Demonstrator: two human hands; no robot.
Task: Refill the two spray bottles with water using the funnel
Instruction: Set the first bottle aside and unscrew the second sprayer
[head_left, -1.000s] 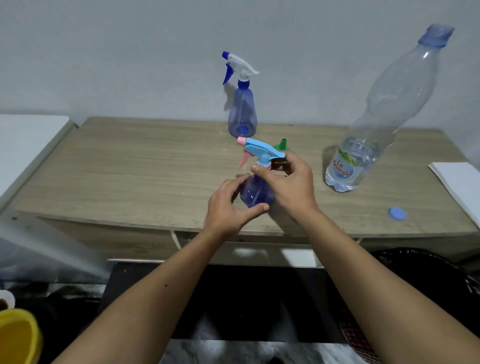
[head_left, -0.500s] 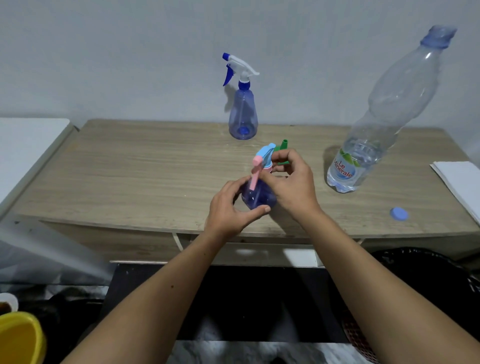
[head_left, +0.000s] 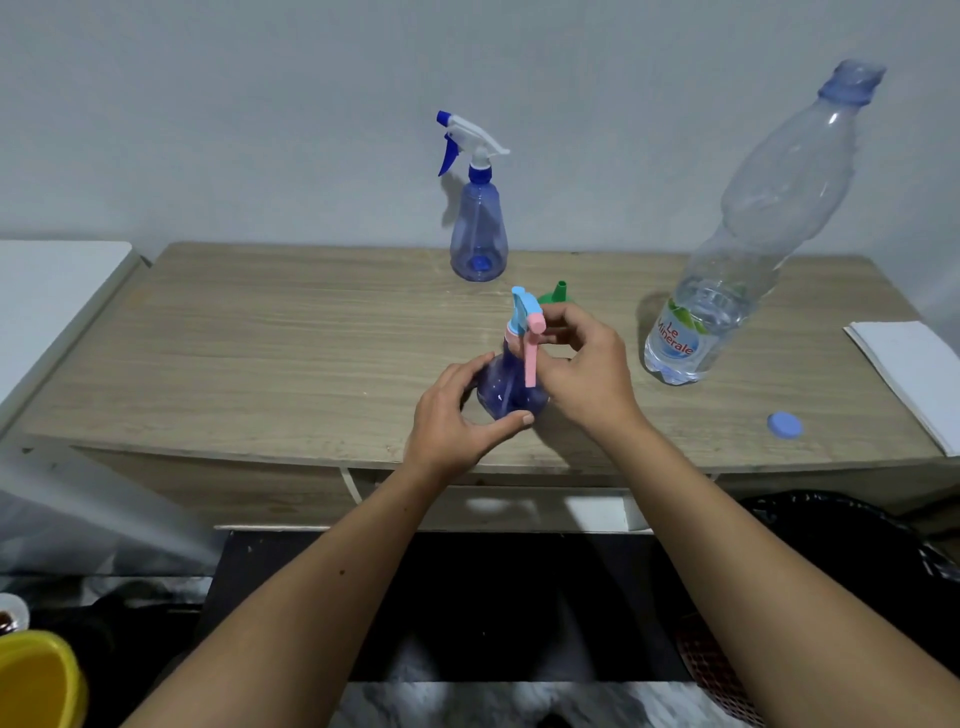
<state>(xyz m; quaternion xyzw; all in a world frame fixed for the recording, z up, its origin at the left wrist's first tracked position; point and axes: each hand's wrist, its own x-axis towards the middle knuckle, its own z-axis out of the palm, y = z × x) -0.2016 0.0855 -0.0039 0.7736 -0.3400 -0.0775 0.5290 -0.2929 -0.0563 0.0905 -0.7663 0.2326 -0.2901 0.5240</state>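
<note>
1. Spray bottle (head_left: 511, 387) near the wooden table's (head_left: 260, 353) front edge, left hand (head_left: 457, 415) curled round its base.
2. Right hand (head_left: 587, 369) gripping its pink-and-blue sprayer head (head_left: 525, 317).
3. Green funnel (head_left: 555, 295) just behind.

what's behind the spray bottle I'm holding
A green funnel sits behind the near spray bottle; only its spout and rim show. The right hand hides the rest.
</note>
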